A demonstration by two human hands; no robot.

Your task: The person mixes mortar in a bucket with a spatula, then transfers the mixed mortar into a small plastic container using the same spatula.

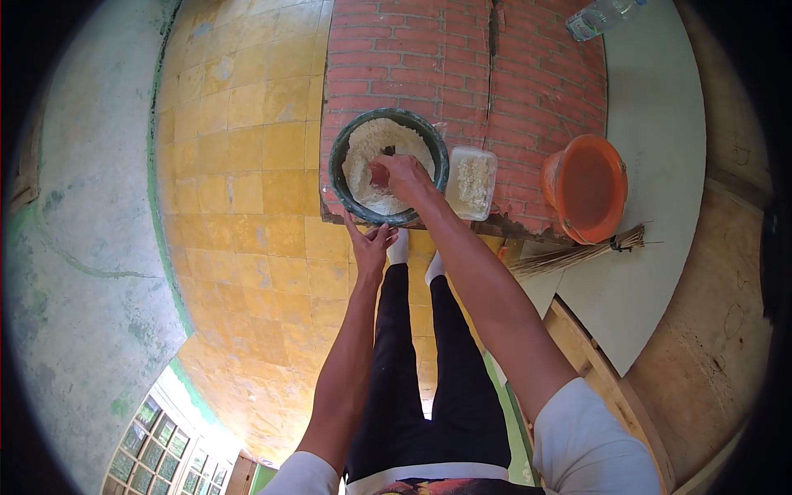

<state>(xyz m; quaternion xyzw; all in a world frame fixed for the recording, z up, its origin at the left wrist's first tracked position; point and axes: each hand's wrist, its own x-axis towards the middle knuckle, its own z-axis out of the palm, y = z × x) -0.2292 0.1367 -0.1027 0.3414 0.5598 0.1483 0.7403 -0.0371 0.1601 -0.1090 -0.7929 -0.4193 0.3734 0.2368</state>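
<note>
A dark green basin (441, 157) of off-white flour-like powder (384, 136) sits at the near edge of the red brick-patterned tabletop. Inside it is my right hand (404, 177), fingers curled down at the powder. A small dark piece (388, 151) shows at the fingertips; what the fingers hold is not clear. My left hand (369, 239) is against the basin's near left side, fingers apart and touching it just below the rim. Right of the basin, close to my right forearm, stands a clear plastic tub (474, 183) with pale crumbly bits in it.
An orange bucket (610, 186) with brownish contents stands farther right, beside a bundle of thin sticks (577, 254). At the far right corner lies a clear plastic bottle (596, 23). Yellow floor tiles (239, 190) extend along the left, up to a pale wall (91, 181).
</note>
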